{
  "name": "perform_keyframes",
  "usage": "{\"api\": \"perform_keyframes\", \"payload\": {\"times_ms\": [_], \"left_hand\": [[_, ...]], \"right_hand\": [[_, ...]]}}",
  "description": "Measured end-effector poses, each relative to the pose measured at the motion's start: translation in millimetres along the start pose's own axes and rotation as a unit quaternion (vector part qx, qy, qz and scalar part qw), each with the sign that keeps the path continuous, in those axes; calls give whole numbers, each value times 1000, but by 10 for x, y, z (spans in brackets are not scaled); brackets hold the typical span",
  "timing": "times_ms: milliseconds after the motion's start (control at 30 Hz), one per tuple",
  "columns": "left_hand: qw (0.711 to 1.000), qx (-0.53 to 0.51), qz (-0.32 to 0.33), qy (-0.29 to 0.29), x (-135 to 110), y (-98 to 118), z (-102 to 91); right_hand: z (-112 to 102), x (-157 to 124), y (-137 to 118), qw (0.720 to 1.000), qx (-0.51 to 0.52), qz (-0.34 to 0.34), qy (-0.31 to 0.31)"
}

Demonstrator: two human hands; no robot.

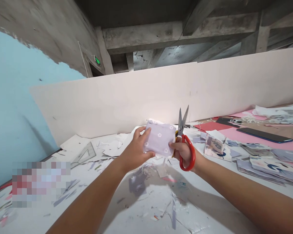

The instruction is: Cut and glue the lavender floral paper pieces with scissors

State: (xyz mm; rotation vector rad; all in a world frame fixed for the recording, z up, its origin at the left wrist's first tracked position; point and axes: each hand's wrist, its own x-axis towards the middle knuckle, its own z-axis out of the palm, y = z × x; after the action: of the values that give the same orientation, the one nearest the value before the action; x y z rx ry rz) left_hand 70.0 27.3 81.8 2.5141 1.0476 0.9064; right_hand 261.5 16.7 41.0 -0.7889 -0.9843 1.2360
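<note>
While left hand (133, 149) clasps lilac floral paper (158, 139), right hand (184, 152) pinches edge, holding parted red-handled scissors (181, 130); likely checking; next snip needs pinch released.

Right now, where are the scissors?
Head view, just right of centre: the scissors are in the right hand, blades parted and pointing up, beside the lilac piece that both hands grip.

No lettering can be read, even on the green sign (97, 60).
</note>
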Motion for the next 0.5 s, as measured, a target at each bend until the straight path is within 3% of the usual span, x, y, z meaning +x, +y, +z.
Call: {"api": "perform_keyframes", "payload": {"times_ms": [300,500], "left_hand": [[1000,5,-18,-13,11,-24,-17],[999,37,-8,20,41,-58,-28]], "right_hand": [[5,-22,15,999,9,10,-35],[39,-37,-42,999,27,31,-25]]}}
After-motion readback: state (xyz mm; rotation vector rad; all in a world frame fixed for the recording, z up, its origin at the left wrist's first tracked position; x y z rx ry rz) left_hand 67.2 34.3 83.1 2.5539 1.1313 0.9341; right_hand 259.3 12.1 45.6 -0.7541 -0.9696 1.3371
